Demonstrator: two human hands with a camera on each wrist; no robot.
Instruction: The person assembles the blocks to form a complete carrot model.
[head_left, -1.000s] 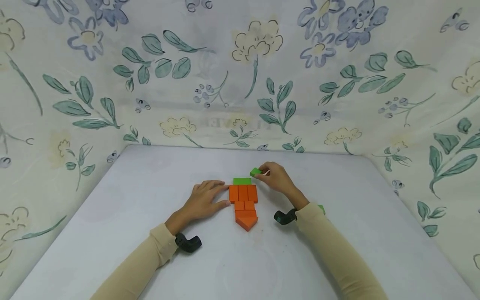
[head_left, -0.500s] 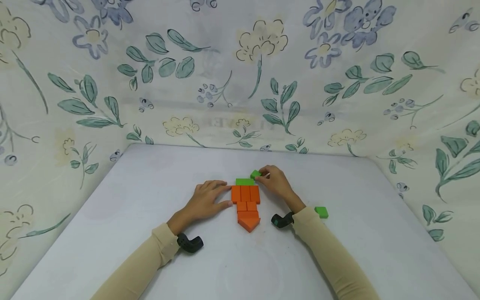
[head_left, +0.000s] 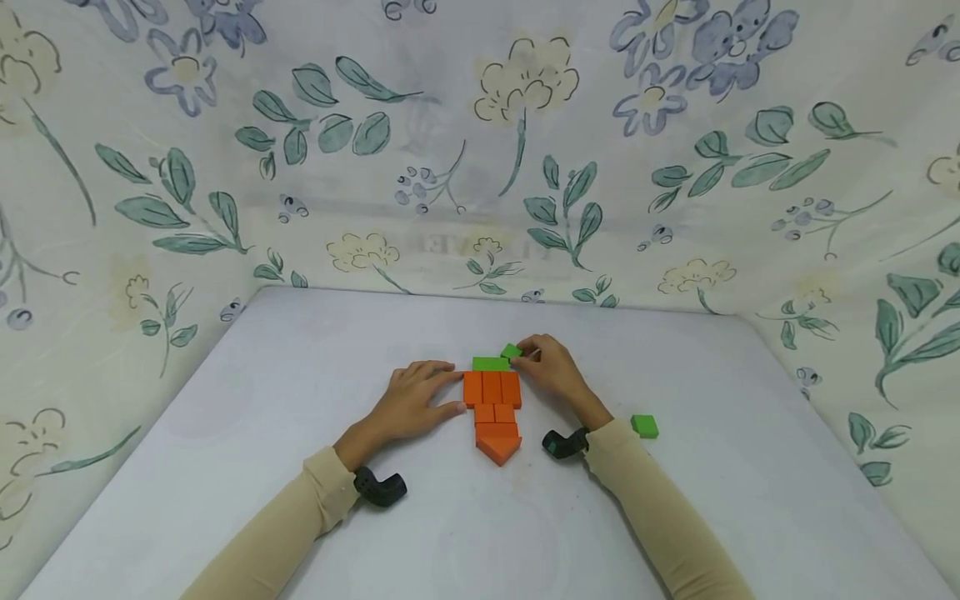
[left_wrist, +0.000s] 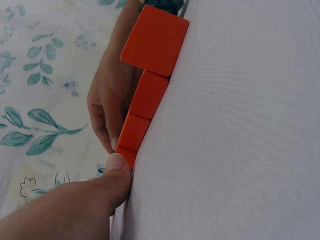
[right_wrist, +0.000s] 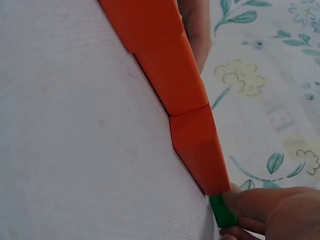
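Several orange blocks [head_left: 492, 389] form one column on the white table, narrowing to a pointed block [head_left: 498, 449] at the near end. A green rectangular block [head_left: 491, 364] lies against the far end of the column. My right hand [head_left: 553, 367] pinches a small green block [head_left: 512, 351], turned cornerwise, at the right end of that green rectangle. In the right wrist view, the pinched block shows just past the orange ones. My left hand [head_left: 414, 402] lies with fingers extended along the column's left side; in the left wrist view its thumb [left_wrist: 116, 162] touches the orange edge.
Another green block [head_left: 644, 426] lies on the table [head_left: 720, 483] to the right, beside the right sleeve [head_left: 660, 508]. A flower-printed cloth [head_left: 420, 167] encloses the table at the back and sides. Black wrist cameras [head_left: 380, 487] sit on both wrists.
My right hand has brought the small green block slightly nearer and down to the green rectangle, turning it cornerwise. The loose green block at right has come out from behind the sleeve. The left hand stays put.
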